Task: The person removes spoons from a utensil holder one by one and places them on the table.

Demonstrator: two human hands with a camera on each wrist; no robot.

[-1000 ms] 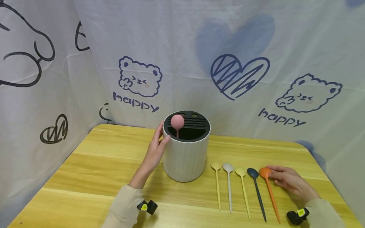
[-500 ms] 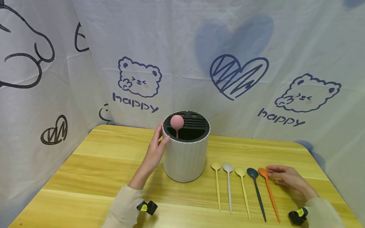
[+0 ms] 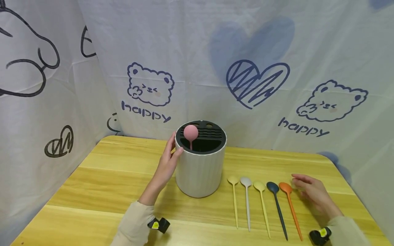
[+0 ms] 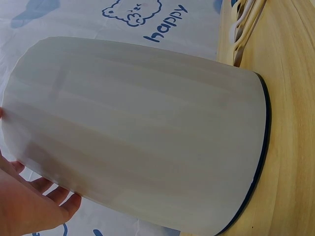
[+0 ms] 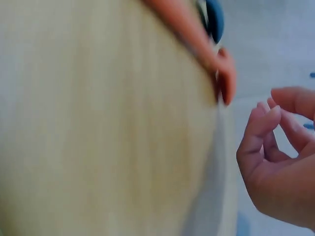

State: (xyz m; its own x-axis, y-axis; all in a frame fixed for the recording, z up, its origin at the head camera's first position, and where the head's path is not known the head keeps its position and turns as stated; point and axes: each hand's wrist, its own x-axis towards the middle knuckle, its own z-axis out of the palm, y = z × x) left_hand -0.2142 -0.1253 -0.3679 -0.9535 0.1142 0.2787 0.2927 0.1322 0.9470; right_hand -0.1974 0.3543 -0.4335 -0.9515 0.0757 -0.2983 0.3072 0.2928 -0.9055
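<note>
A white, ribbed cylindrical utensil holder [image 3: 199,174] with a black slotted top stands on the table. A pink spoon [image 3: 191,132] is upright in its front opening, bowl up. My left hand [image 3: 166,164] rests against the holder's left side near the rim, thumb at the front and fingers farther back; the fingertips touch the wall in the left wrist view. My right hand [image 3: 314,194] hovers just right of an orange spoon [image 3: 290,203], apart from it, fingers loosely bent and holding nothing. In the right wrist view the orange spoon [image 5: 184,29] lies beyond the fingertips.
Left of the orange spoon, in a row, lie a dark blue spoon [image 3: 277,201], a yellow spoon [image 3: 262,201], a light grey spoon [image 3: 247,198] and another yellow spoon [image 3: 234,198]. Behind the wooden table [image 3: 92,191] hangs a printed white cloth [image 3: 197,51].
My right hand has let go of the orange spoon's bowl and drawn off slightly to the right. The spoon's head end shifted a little and lies flat. My left hand stays at the holder.
</note>
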